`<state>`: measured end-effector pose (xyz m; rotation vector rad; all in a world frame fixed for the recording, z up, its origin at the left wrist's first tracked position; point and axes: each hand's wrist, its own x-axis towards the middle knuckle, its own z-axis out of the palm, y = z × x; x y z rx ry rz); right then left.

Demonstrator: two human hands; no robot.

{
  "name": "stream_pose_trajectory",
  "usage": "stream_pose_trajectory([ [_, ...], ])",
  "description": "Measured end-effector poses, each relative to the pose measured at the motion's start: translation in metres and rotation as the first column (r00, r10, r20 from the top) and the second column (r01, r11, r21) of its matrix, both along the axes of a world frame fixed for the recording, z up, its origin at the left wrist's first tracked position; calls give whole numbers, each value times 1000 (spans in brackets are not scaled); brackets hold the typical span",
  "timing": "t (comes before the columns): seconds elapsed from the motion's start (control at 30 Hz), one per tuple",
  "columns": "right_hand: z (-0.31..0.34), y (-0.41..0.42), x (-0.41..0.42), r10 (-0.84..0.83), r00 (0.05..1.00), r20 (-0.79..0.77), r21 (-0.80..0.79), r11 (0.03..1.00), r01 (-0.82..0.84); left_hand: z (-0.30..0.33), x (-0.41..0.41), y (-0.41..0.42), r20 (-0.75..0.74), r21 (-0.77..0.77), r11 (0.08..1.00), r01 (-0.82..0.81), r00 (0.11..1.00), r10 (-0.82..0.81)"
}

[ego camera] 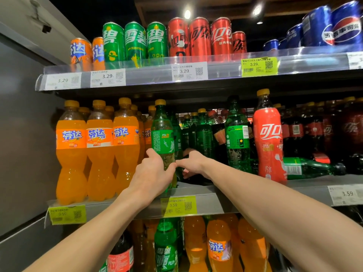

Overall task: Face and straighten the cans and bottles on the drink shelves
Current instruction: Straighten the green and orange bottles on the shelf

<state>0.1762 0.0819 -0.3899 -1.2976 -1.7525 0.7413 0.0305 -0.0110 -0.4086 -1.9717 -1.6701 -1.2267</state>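
On the middle shelf (214, 195) my left hand (152, 171) grips the lower body of an upright green Sprite bottle (163, 138) with a yellow cap, its label turned sideways. My right hand (193, 162) reaches behind and right of that bottle, its fingers curled round a dark bottle (181, 174) that is mostly hidden. To the left stand three orange Fanta bottles (100, 150). Further right stand another green Sprite bottle (236, 138) and a red Coca-Cola bottle (269, 138). A green bottle (312, 167) lies on its side behind the red one.
The top shelf (147, 74) carries orange, green, red and blue cans (135, 42) above price tags. Dark cola bottles (334, 128) fill the right of the middle shelf. Orange and green bottles (218, 250) stand on the shelf below. A grey side wall (21, 134) closes the left.
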Motion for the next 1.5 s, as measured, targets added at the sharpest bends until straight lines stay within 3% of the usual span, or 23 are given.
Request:
stream_pose_trajectory([
  [0.17,1,-9,7,-78,991,107,51,996,72,-1,0,-2,36,-9,1000,22,999,-21],
  [0.4,5,-14,19,19,997,71,-60,998,-15,3,-1,0,85,-83,993,85,993,-78],
  [0.57,10,-21,37,-310,951,-5,132,942,308,5,11,4,132,-123,981,150,982,-133],
  [0.73,5,-12,31,-491,823,285,174,871,460,4,18,7,160,-129,982,140,980,-118],
  [0.97,6,11,31,-409,812,416,4,894,448,-3,16,14,147,-105,990,99,986,-83],
  [1.17,15,13,36,-320,917,239,-101,931,351,-7,16,20,160,-82,995,49,986,-35],
  [1.37,11,19,26,-177,973,147,-128,972,197,-9,16,23,165,-63,997,41,986,-30],
  [1.5,8,24,25,-178,983,52,-157,970,184,-9,16,23,173,-60,997,45,984,-34],
])
